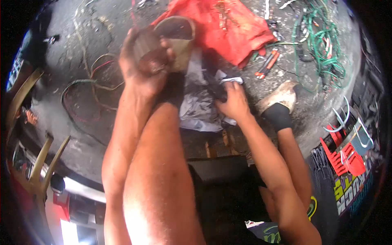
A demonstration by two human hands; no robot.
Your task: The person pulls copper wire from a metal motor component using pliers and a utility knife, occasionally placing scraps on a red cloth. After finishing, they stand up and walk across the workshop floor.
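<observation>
My left hand point(145, 67) is raised at the upper left, its fingers wrapped around a dark brown, roughly cylindrical piece point(149, 48) with a reddish-brown rounded end. Just behind it stands a beige container point(185, 51) with dark contents. Lower and to the right, my right hand point(235, 101) is closed on the edge of a crumpled grey-white sheet point(200, 110), smudged with black. Dark material point(216, 85) lies on that sheet right by my fingers.
A red cloth point(228, 30) with copper-coloured bits lies ahead. Orange-and-black handled tools point(267, 64) rest beside it. Tangled green wire point(316, 45) covers the floor at right. My foot point(281, 100) is near the sheet; loose cables point(92, 81) run along the left.
</observation>
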